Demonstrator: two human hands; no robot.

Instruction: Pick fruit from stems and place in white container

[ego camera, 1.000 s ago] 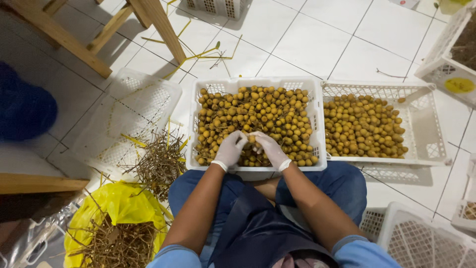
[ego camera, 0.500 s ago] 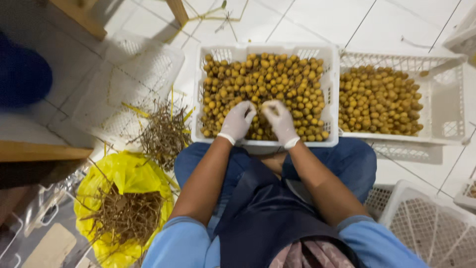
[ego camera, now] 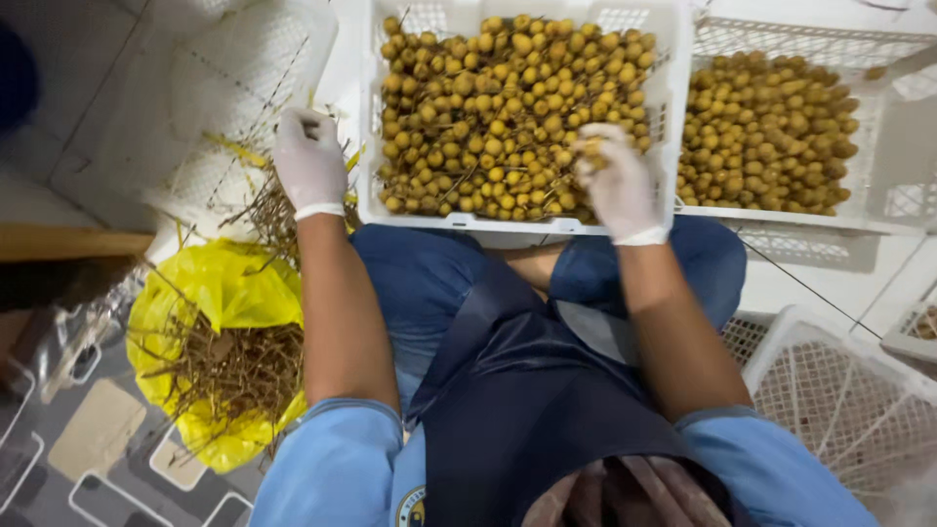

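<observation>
Left hand (ego camera: 308, 161), white-gloved, out at 10 o'clock over the loose dry stems (ego camera: 271, 210) beside the white crate (ego camera: 673, 117); fingers curled, looks empty, grip hard to tell. Right hand (ego camera: 615, 181), gloved, in the crate's near right corner, clenched on a few yellow-brown fruits (ego camera: 488, 107). Second crate of fruit (ego camera: 766, 132) at 2 o'clock. Yellow bag (ego camera: 210, 303) of stems at 8 o'clock.

Fruit-sorting workroom: tiled floor (ego camera: 88, 88), white plastic crates (ego camera: 673, 78) w/ small yellow-brown fruit (ego camera: 498, 107), stem waste bag (ego camera: 220, 293).
</observation>
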